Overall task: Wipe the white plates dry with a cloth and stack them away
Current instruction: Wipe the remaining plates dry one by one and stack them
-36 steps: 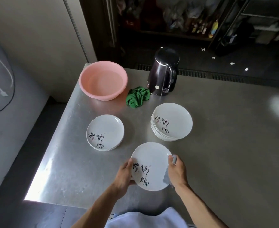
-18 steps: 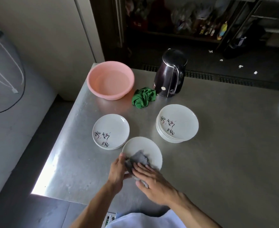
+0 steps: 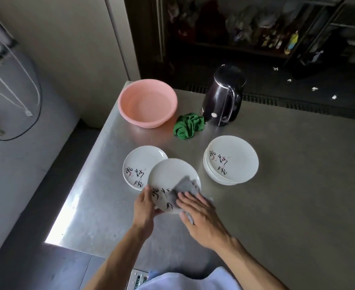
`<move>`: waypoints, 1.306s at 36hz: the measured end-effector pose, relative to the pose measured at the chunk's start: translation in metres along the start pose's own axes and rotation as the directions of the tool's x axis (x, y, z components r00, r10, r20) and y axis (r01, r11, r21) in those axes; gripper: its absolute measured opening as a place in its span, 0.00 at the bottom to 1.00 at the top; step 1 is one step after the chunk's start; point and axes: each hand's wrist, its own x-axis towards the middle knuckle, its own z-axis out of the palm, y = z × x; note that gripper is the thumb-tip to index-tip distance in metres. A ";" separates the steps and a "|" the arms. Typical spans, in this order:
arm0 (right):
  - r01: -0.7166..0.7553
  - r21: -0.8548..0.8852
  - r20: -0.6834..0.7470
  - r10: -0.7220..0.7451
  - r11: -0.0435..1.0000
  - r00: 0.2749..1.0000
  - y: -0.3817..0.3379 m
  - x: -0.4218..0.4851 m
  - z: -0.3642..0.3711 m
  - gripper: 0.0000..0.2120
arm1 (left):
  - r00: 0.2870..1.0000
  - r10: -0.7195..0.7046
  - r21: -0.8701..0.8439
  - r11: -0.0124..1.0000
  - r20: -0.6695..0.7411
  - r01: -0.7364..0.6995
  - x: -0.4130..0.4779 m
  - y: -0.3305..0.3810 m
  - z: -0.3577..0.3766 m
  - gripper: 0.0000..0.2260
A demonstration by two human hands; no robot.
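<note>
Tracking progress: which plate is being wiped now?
The plate held by the left hand, under the grey cloth; the left stack and right stack lie untouched.

Plates [image 3: 170, 174]: white, black brush-script with small pinkish leaf marks. Cloth [image 3: 185, 189]: grey. Basin [image 3: 149, 122]: pink. Rag [image 3: 189, 126]: green. Kettle [image 3: 220, 101]: glossy black, silver handle trim. Tabletop [image 3: 287, 185]: steel grey.

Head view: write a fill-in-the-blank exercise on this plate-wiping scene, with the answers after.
1. The right hand presses a ____ cloth onto the plate that the left hand grips.
2. A crumpled ____ rag lies beside the dark kettle.
3. The taller plate stack stands on the person's ____ side.
4. The basin on the table is ____.

Answers: grey; green; right; pink.
</note>
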 end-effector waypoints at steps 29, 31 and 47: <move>-0.662 0.736 0.290 0.820 0.139 0.494 0.044 -0.031 -0.020 0.13 | 0.995 0.060 0.095 0.993 0.080 -0.067 0.033 0.031 0.151 0.12; -0.650 0.750 0.294 0.817 0.125 0.496 0.046 -0.032 -0.021 0.13 | 0.995 0.076 0.143 0.986 0.064 -0.084 0.037 0.029 0.158 0.12; -0.654 0.723 0.219 0.825 0.221 0.521 0.054 -0.034 -0.026 0.24 | 0.990 0.091 0.385 0.914 0.110 -0.127 0.055 0.037 0.188 0.15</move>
